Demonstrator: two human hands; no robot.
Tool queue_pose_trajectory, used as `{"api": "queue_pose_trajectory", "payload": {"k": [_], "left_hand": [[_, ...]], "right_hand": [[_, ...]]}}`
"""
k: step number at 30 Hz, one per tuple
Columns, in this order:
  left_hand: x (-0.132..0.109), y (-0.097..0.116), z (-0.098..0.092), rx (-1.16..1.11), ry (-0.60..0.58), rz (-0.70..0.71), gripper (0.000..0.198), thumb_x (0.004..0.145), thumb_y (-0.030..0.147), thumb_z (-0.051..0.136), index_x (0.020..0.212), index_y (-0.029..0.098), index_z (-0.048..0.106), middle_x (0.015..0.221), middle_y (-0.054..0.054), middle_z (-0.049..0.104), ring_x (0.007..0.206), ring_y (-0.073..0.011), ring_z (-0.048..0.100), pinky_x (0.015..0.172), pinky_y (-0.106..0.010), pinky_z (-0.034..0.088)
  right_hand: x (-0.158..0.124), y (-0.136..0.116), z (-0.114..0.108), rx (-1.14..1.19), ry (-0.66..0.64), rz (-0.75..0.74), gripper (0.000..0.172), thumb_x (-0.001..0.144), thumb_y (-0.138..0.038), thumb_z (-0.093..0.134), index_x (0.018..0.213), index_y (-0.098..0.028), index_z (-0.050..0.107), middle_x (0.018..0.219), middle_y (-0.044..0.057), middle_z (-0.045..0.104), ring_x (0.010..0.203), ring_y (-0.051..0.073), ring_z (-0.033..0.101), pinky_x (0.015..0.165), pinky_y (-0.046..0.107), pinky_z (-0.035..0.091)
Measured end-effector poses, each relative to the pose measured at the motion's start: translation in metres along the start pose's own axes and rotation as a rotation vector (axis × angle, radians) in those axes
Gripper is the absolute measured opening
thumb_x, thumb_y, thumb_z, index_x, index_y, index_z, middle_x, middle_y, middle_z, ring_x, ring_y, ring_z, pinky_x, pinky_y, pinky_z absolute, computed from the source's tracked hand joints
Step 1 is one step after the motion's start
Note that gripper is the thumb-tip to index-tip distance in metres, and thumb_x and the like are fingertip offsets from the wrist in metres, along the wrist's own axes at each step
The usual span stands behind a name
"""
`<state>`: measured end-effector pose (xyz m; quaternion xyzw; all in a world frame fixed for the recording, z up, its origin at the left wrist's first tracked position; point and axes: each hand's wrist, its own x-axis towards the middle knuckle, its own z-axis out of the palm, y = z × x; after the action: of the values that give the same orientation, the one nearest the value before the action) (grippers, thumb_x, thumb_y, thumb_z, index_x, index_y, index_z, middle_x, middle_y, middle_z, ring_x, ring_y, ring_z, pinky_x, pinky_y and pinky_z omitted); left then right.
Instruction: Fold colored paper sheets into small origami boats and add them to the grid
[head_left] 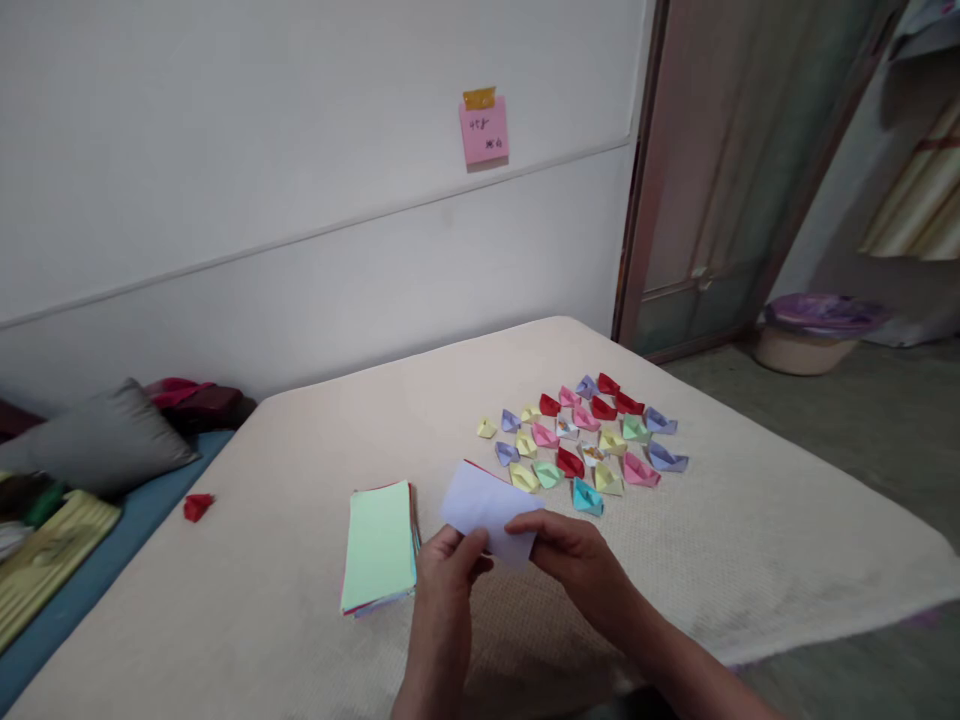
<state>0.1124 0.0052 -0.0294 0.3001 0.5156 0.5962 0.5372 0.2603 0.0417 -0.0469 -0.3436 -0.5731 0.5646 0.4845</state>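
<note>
Both my hands hold a folded sheet of paper (484, 505), white on the side I see with a red edge at its top, just above a cream table (315, 440). My left hand (444, 570) pinches its near left corner. My right hand (571, 560) grips its near right edge with the fingers closed over it. Just left of my hands lies a stack of coloured paper sheets (380, 545) with a pale green sheet on top. Beyond my hands, several small folded paper boats (585, 440) in red, pink, yellow, green, blue and purple lie grouped on the table.
A single red folded paper piece (198, 506) lies on a blue surface left of the table. A grey cushion (97, 440) and a yellow-green mat (45, 560) sit farther left. A pink note (484, 130) is taped on the wall. A basin (806, 335) stands on the floor by the door.
</note>
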Motion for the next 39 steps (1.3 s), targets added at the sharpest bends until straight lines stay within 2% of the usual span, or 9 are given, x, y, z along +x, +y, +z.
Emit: {"api": "queue_pose_trajectory", "payload": {"k": [7,30,35,39], "left_hand": [[0.0045,-0.0047,-0.0018,0.033,0.022,0.008,0.018,0.071,0.029,0.068,0.062,0.014,0.064,0.062,-0.001,0.057,0.061,-0.0132,0.050,0.058,-0.024,0.041],[0.0060,-0.0049,-0.0057,0.004,0.031,0.041,0.011,0.074,0.024,0.064,0.071,0.013,0.063,0.065,0.000,0.056,0.060,-0.0114,0.048,0.056,-0.023,0.039],[0.0047,-0.0036,-0.0060,0.009,0.043,0.021,0.012,0.073,0.022,0.064,0.078,0.012,0.066,0.069,-0.001,0.058,0.061,-0.0116,0.048,0.056,-0.023,0.040],[0.0042,-0.0043,-0.0068,0.010,0.025,0.028,0.009,0.074,0.023,0.062,0.072,0.014,0.064,0.067,-0.001,0.057,0.063,-0.0120,0.049,0.058,-0.023,0.040]], "right_hand": [[0.0005,-0.0037,0.0009,0.012,0.044,0.045,0.011,0.068,-0.019,0.068,0.074,-0.025,0.075,0.073,-0.001,0.070,0.071,0.019,0.061,0.067,0.028,0.046],[-0.0014,-0.0008,-0.0004,-0.003,-0.034,0.042,0.012,0.070,-0.020,0.067,0.079,-0.023,0.074,0.071,-0.001,0.069,0.068,0.016,0.060,0.064,0.025,0.047],[-0.0020,0.0006,-0.0005,-0.037,-0.039,0.029,0.013,0.069,-0.020,0.067,0.079,-0.023,0.074,0.075,0.000,0.070,0.072,0.017,0.062,0.067,0.026,0.047],[-0.0021,0.0011,-0.0001,-0.041,-0.041,0.036,0.015,0.068,-0.018,0.066,0.079,-0.024,0.074,0.075,0.000,0.071,0.072,0.017,0.062,0.067,0.026,0.048]]}}
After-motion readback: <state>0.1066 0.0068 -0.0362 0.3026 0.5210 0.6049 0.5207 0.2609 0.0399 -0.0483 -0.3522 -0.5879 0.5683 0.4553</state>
